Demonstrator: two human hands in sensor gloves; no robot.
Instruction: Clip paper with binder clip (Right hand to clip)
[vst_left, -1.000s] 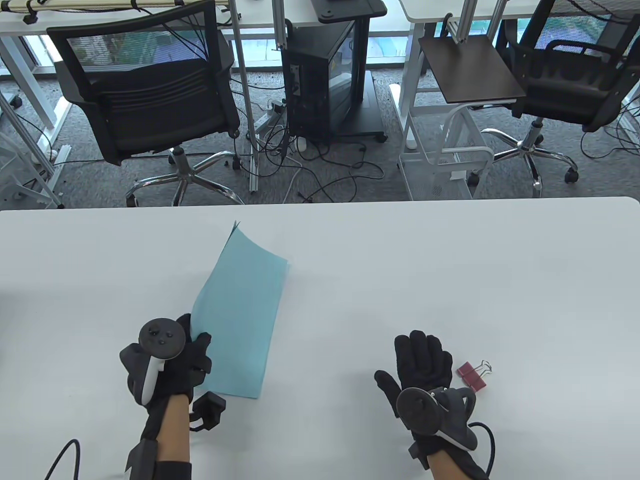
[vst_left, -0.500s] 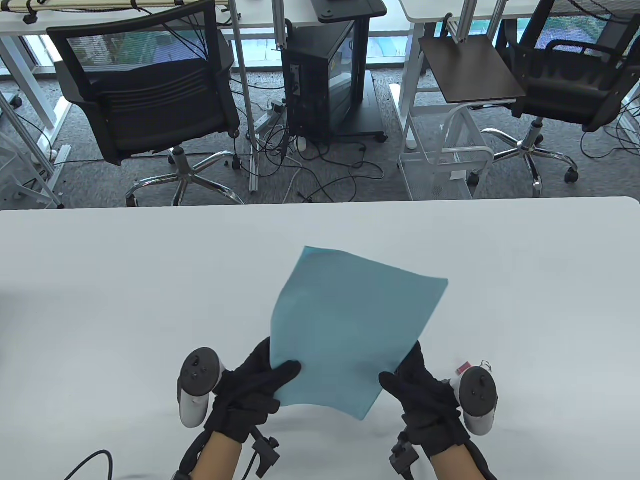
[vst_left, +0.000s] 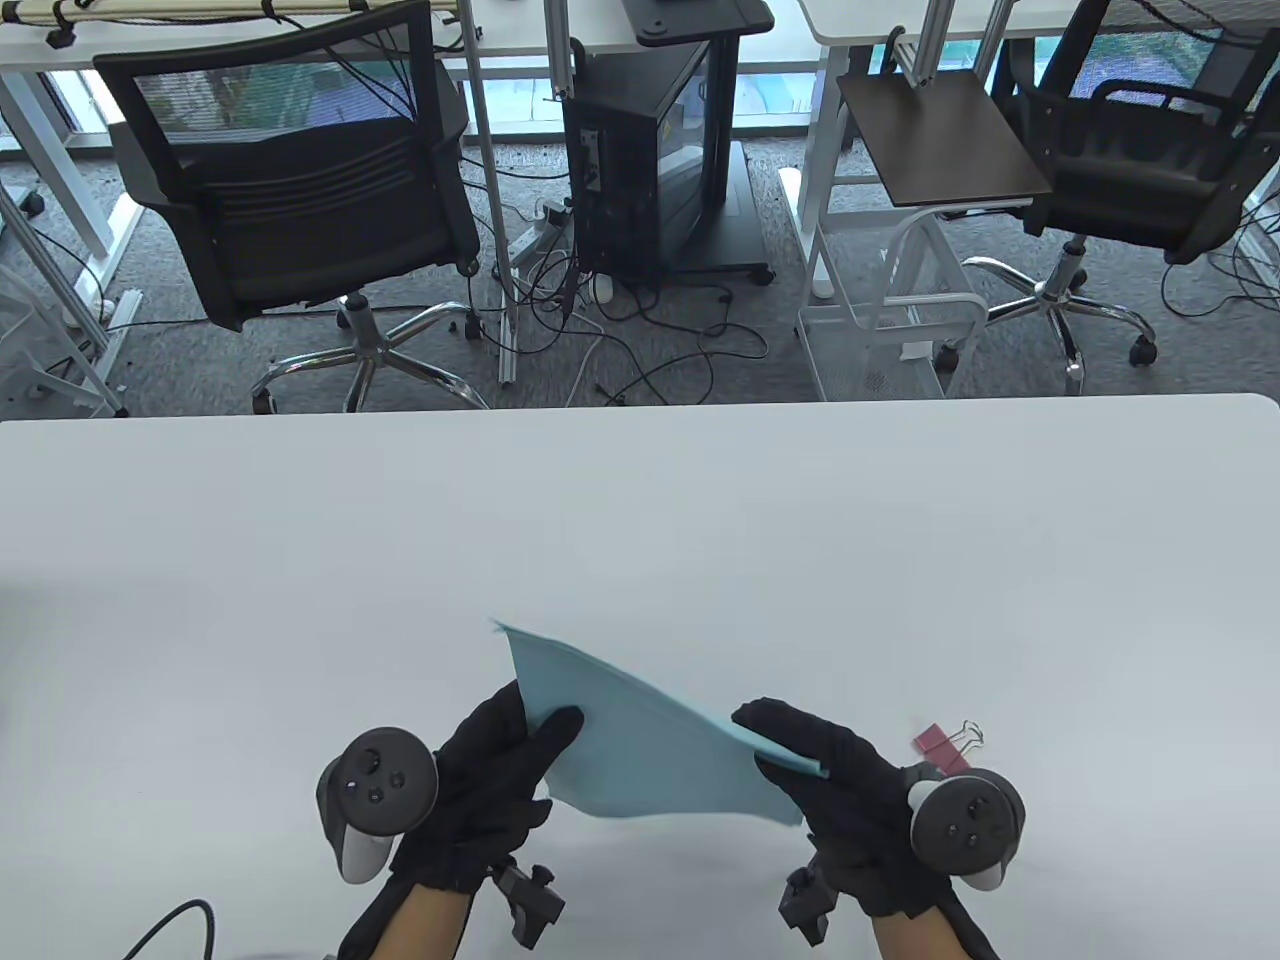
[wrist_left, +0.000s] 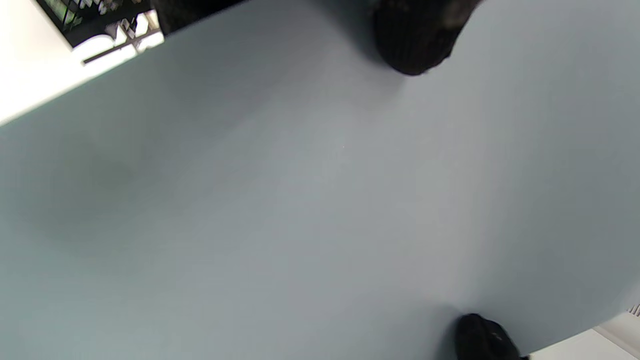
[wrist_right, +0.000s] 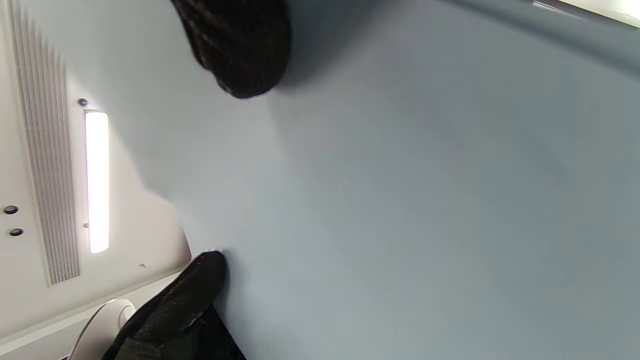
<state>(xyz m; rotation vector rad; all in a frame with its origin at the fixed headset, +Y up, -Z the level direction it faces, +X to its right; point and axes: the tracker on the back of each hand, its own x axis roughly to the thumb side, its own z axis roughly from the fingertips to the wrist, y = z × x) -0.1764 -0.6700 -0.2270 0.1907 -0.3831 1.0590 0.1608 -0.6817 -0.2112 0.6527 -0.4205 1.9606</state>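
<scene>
A light blue paper is held upright on edge above the white table, near the front middle. My left hand grips its left side, thumb on the near face. My right hand grips its right side. The paper fills the left wrist view and the right wrist view, with a gloved fingertip on it at the top of each. A pink binder clip with silver handles lies on the table just right of my right hand, untouched.
Beyond the table's far edge stand office chairs, a computer tower, a white wire cart and floor cables. Cables from both wrists trail off the table's near edge.
The left hand carried the paper from the left to the front middle. The right hand left the clip's side and took the paper's right side. The paper then tipped up on edge and came lower.
</scene>
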